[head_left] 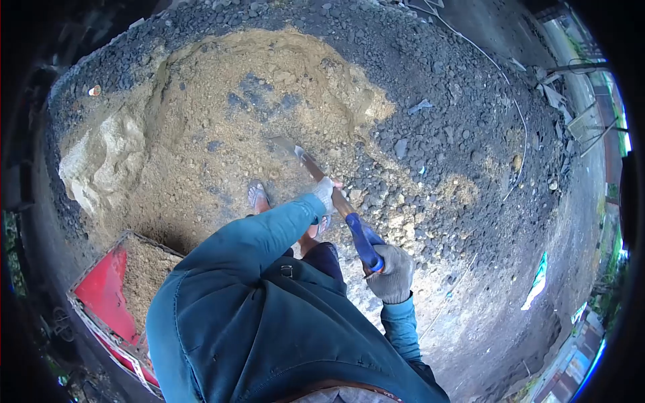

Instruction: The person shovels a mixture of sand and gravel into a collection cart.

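My left hand (324, 195), in a pale work glove, is wrapped round the wooden shaft of a shovel (312, 166). At the near end, my right hand (392, 274) in a grey knit glove grips the blue handle. The shaft slants up and left from there, and the metal blade lies low over the brown sandy soil (215, 114), its tip blending into the soil. Both my sandalled feet (258, 196) stand just below the blade, partly covered by my left sleeve.
At lower left stands a red-sided cart or box (104, 295) partly filled with soil. A pale sack-like lump (101, 161) lies left of the soil. Dark gravel (457, 101) surrounds it at the back and right, crossed by a thin white cable (500, 69).
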Action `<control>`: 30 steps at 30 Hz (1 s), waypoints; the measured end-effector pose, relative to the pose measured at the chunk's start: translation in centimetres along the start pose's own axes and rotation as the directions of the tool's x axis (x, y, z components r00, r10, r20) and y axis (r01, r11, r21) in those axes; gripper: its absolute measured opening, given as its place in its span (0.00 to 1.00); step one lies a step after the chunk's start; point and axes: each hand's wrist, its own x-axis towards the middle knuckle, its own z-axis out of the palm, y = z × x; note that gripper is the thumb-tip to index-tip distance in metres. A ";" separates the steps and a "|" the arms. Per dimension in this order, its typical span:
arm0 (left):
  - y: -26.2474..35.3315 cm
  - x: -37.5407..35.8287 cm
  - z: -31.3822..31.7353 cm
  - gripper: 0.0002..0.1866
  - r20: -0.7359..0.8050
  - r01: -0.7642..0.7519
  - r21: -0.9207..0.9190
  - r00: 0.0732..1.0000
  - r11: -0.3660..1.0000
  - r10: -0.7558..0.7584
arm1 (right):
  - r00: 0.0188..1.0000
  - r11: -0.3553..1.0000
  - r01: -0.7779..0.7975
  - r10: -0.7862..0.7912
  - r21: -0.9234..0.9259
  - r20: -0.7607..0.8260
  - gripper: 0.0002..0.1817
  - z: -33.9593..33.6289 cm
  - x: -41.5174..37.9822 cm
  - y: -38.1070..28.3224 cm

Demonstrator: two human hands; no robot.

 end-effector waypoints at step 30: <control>15.4 -6.0 6.2 0.12 0.184 -0.195 0.488 0.976 0.851 0.118 | 0.960 0.948 -0.200 0.240 -0.246 0.144 0.41 10.1 11.1 -11.3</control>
